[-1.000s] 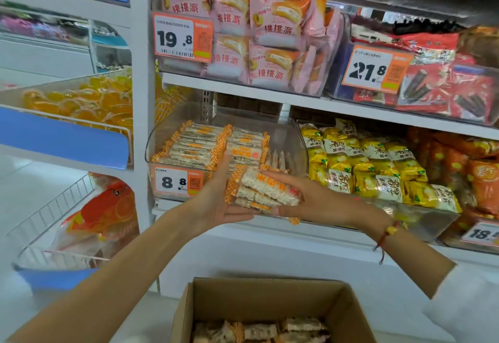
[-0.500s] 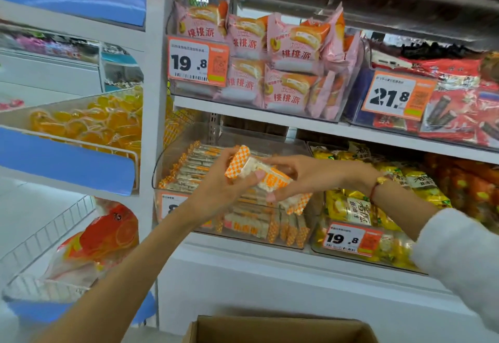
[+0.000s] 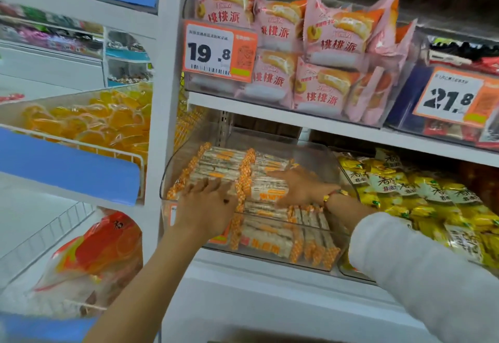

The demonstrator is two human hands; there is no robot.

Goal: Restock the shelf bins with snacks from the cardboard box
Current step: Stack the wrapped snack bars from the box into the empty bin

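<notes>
Both hands are laid over the snack packets in the clear bin on the middle shelf. Left hand [image 3: 209, 202] lies palm down at the near left of the bin, fingers stretched flat across the top layer, gripping nothing. Right hand [image 3: 299, 188] reaches in from the right, its fingers extended and resting on the top packets; whether the thumb is tucked under one I cannot tell, since motion blur softens that edge.

Largest first: the clear bin [image 3: 328, 245] sits on the white shelf [image 3: 270, 269], between the white upright on the left and a bin of yellow packets [image 3: 421, 191] on the right. Inside it the snack packets [image 3: 229, 170] lie in flat stacked rows, white wrappers with orange checked ends. The cardboard box is not in view.

These packets look light and slim, with a crinkly film wrapper that is probably slick, so a stack would likely slide or fan out if pushed from one side only. The filling may well be crumbly, so flat, gentle pressure suits them better than squeezing. A good hold seems to be across the long sides of a small bundle, palms opposed.

Both forearms angle up and forward from below; the right wrist carries a red bracelet [image 3: 333, 195] above a white sleeve [image 3: 421, 267].
</notes>
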